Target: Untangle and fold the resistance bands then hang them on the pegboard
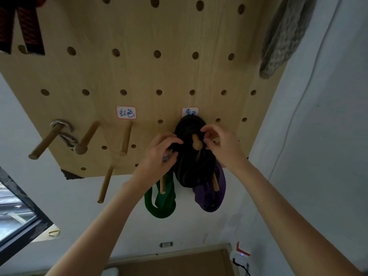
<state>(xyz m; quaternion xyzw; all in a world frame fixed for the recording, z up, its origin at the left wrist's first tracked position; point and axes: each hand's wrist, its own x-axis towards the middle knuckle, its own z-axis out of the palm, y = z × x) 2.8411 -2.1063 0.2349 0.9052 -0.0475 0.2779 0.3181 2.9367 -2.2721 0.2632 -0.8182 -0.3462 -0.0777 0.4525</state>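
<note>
Overhead, both bare forearms reach up and forward toward the wooden pegboard (139, 76), converging on one peg in its lower right part. The left hand (161, 152) comes in from the lower left with its wrist bent back, and the right hand (219, 144) comes in from the lower right with its palm turned toward the board.

Between them hangs the black resistance band (191, 166), folded into a thick bundle of several loops. Its top arches over a wooden peg (196, 143) whose rounded tip pokes out through the middle of the bundle, just under a small handwritten label (190, 112). The bundle droops below the board's lower edge.

Thumb and fingers of the left hand pinch the left side of the bundle beside the peg, closed narrowly on the rubber. The right hand's fingertips (205, 129) curl onto the upper right of the loop, also narrowly closed, touching the band near the peg.

Lower down, a green band (161, 206) hangs folded on its own peg to the left, and a purple band (211, 196) hangs on another, partly behind the black bundle.
</note>
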